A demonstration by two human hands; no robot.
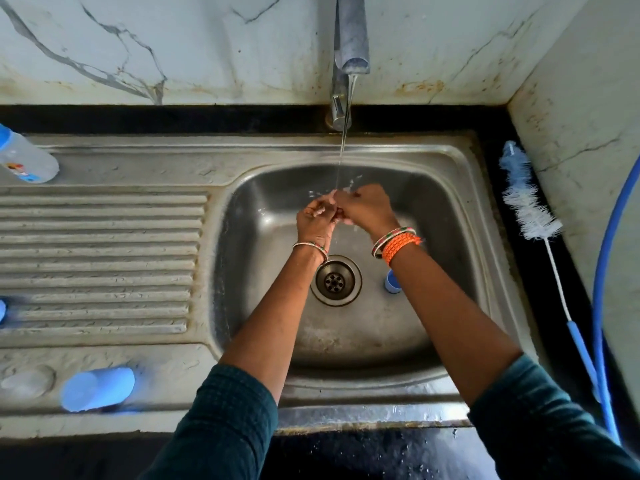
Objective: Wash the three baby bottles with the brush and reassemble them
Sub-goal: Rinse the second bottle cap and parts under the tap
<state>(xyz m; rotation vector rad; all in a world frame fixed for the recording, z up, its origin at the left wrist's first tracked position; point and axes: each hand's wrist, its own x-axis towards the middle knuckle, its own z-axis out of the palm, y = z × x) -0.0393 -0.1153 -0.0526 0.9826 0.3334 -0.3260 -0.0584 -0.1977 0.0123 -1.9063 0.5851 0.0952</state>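
My left hand (317,220) and my right hand (365,207) meet under the running water in the middle of the sink basin (450,216). Their fingers are curled together round a small pale, clear piece (333,196); most of it is hidden, so I cannot tell what part it is. A blue bottle ring (392,281) lies on the basin floor right of the drain (336,280). One clear baby bottle (26,159) with a blue top lies at the drainboard's far left. A blue cap (98,388) lies on the near left ledge. The bottle brush (530,216) rests on the dark counter at the right.
The faucet (349,46) pours a thin stream from above. The ribbed drainboard (104,258) fills the left side, with another blue piece (1,310) cut off at its left edge. A blue hose (604,271) runs along the right wall beside the brush.
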